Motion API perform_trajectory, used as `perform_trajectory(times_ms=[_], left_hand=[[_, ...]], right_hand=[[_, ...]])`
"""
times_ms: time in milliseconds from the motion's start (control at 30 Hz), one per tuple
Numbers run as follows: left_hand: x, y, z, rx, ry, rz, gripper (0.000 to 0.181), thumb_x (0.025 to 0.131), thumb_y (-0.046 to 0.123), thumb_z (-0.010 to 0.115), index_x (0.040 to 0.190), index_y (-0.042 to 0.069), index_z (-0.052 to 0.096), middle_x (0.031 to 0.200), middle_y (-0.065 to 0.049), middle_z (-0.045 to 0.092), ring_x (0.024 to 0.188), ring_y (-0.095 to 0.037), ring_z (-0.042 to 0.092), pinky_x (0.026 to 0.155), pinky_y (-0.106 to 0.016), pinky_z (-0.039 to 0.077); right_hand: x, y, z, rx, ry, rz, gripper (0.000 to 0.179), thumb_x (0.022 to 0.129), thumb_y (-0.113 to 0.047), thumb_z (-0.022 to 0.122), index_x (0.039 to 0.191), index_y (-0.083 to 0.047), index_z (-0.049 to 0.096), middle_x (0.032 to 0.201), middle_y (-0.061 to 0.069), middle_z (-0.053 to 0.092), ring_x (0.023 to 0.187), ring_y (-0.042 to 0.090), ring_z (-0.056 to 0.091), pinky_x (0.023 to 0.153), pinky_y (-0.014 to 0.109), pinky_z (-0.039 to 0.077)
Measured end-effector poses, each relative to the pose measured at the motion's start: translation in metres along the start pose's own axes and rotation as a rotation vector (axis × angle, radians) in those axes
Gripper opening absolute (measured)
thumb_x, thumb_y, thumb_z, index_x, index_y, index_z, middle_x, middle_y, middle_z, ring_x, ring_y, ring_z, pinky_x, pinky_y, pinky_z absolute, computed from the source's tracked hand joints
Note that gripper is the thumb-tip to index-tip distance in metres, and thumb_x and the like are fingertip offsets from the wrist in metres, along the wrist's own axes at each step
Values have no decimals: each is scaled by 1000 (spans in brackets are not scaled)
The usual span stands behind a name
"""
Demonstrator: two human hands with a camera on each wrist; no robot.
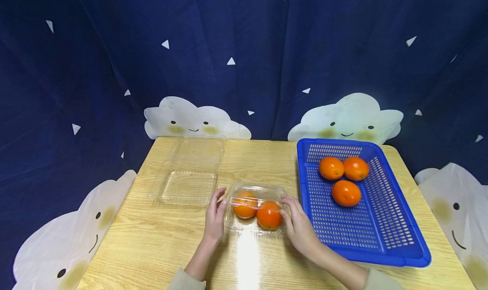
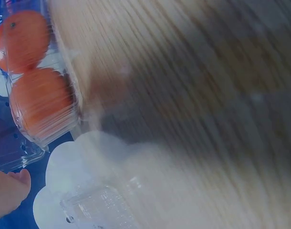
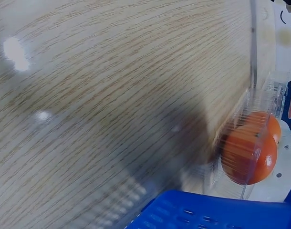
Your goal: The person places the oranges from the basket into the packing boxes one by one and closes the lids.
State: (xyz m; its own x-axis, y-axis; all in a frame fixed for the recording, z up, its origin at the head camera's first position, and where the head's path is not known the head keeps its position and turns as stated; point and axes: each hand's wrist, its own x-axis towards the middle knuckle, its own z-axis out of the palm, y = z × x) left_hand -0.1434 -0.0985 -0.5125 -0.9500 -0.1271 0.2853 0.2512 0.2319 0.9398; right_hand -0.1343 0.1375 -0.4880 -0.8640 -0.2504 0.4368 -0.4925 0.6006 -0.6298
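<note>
A clear plastic clamshell box (image 1: 237, 229) sits near the front of the table, two oranges (image 1: 244, 205) (image 1: 269, 216) side by side inside. Its hinged lid (image 1: 263, 189) leans part-way over them from the back. My left hand (image 1: 215, 218) is at the box's left side, fingers loosely extended, nothing gripped. At the right side my right hand (image 1: 301, 228) has its fingertips at the lid's corner, thumb apart from the index finger. In the left wrist view, the near orange (image 2: 40, 100) shows through the ribbed plastic. The right wrist view shows an orange (image 3: 249, 155) behind the box wall.
To the right stands a blue plastic basket (image 1: 335, 249) holding three oranges (image 1: 331, 168) (image 1: 356, 168) (image 1: 346, 193). A second clear clamshell box (image 1: 188, 187) lies unfolded at the back left of the wooden table (image 1: 152, 247). A dark blue cloth (image 1: 213, 86) with clouds hangs behind.
</note>
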Motion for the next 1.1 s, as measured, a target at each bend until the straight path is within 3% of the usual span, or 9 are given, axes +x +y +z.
perform_trajectory(times_ms=[133, 367, 467, 667, 867, 1100], left_hand=[[-1, 1, 2, 10, -30, -4, 38, 91, 9, 44, 127, -4, 45, 129, -22, 47, 115, -36, 46, 92, -46, 40], [-8, 28, 2, 32, -52, -4, 41, 87, 6, 49, 124, -11, 43, 127, -29, 44, 116, -46, 41, 88, -58, 38], [-11, 15, 3, 55, -60, -12, 42, 88, 9, 52, 126, -7, 43, 130, -25, 44, 117, -42, 41, 88, -56, 40], [-15, -13, 5, 144, -72, 60, 45, 86, 13, 57, 126, -2, 46, 130, -17, 46, 120, -31, 42, 94, -50, 37], [-20, -17, 3, 202, -86, 88, 47, 84, 11, 60, 127, -3, 46, 131, -14, 47, 122, -29, 42, 95, -49, 37], [-26, -20, 3, 238, -107, 95, 49, 82, 12, 61, 126, -3, 47, 132, -16, 45, 122, -33, 42, 97, -53, 34]], right_hand=[[-3, -1, -2, -54, -40, -27, 27, 85, 1, 57, 111, -2, 51, 120, 17, 51, 114, 34, 51, 91, 42, 41], [-6, -2, -4, -191, -90, -99, 31, 83, -1, 60, 113, 2, 52, 118, 20, 52, 112, 35, 52, 90, 42, 42], [-9, -2, -3, -246, -113, -132, 34, 83, -2, 60, 115, 4, 51, 120, 22, 50, 112, 36, 51, 90, 42, 42], [-15, -4, -1, -323, -170, -166, 39, 81, 3, 59, 118, 4, 49, 125, 25, 46, 116, 39, 46, 92, 45, 40], [-22, -10, 4, -427, -233, -175, 56, 69, 17, 57, 123, 6, 46, 128, 29, 42, 119, 44, 42, 90, 46, 41], [-29, -9, 14, -501, -215, -194, 60, 67, 19, 56, 124, 5, 46, 127, 30, 42, 117, 45, 43, 80, 41, 48]])
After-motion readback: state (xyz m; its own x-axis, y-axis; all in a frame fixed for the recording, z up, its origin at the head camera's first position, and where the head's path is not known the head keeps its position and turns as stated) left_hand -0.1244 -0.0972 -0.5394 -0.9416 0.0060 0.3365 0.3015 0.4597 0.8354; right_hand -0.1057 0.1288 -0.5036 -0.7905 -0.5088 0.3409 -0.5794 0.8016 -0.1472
